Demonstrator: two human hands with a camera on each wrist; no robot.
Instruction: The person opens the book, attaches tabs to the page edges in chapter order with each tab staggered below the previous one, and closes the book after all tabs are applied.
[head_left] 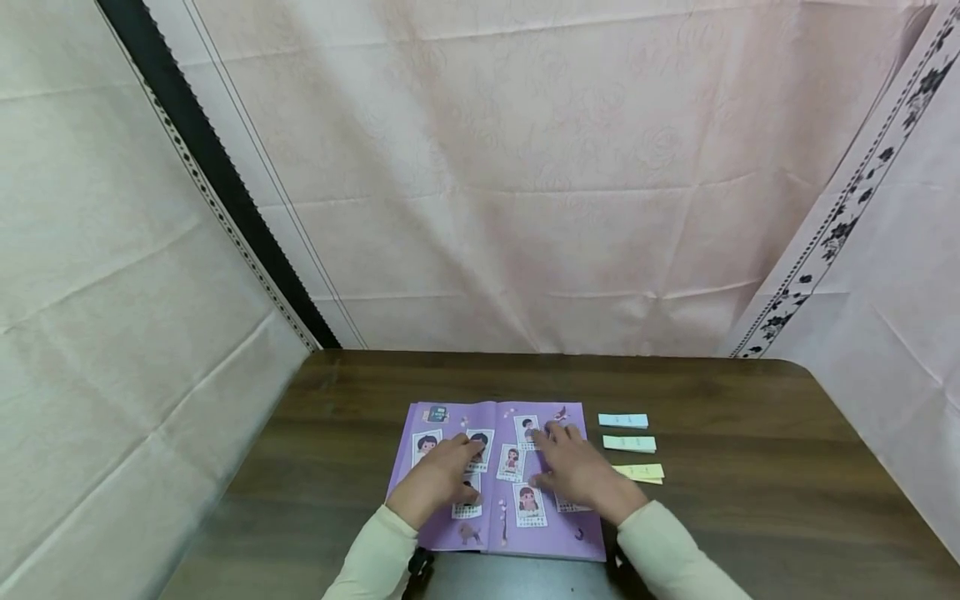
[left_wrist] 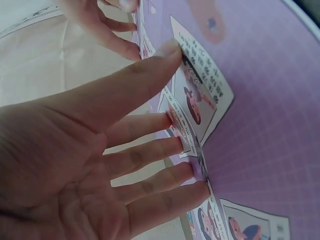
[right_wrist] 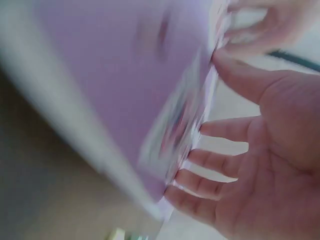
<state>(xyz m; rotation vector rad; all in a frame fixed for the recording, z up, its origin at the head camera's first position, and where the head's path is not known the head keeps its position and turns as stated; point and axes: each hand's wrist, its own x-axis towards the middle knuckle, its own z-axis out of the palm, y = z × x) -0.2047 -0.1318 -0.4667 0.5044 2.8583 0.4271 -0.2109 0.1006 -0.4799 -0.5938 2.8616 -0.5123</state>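
An open book (head_left: pixel 491 533) with purple pages and framed cartoon portraits lies flat on the wooden table. My left hand (head_left: pixel 442 477) rests on the left page, its fingers spread and fingertips touching the paper. On the right page my right hand (head_left: pixel 579 468) rests with spread fingers, hiding part of several portraits. Both wrist views show the fingertips pressing on the page, the left hand (left_wrist: pixel 120 155) with its thumb on a printed card picture (left_wrist: pixel 205 75), the right hand (right_wrist: pixel 250 145) near the book's edge. Neither hand holds anything.
Right of the book lie blue sticky notes (head_left: pixel 623 421), green sticky notes (head_left: pixel 629 444) and yellow sticky notes (head_left: pixel 641 473) on the brown table (head_left: pixel 750 467). A grey surface (head_left: pixel 517 577) sits at the front edge. Pale cloth (head_left: pixel 525 167) hangs behind and at both sides.
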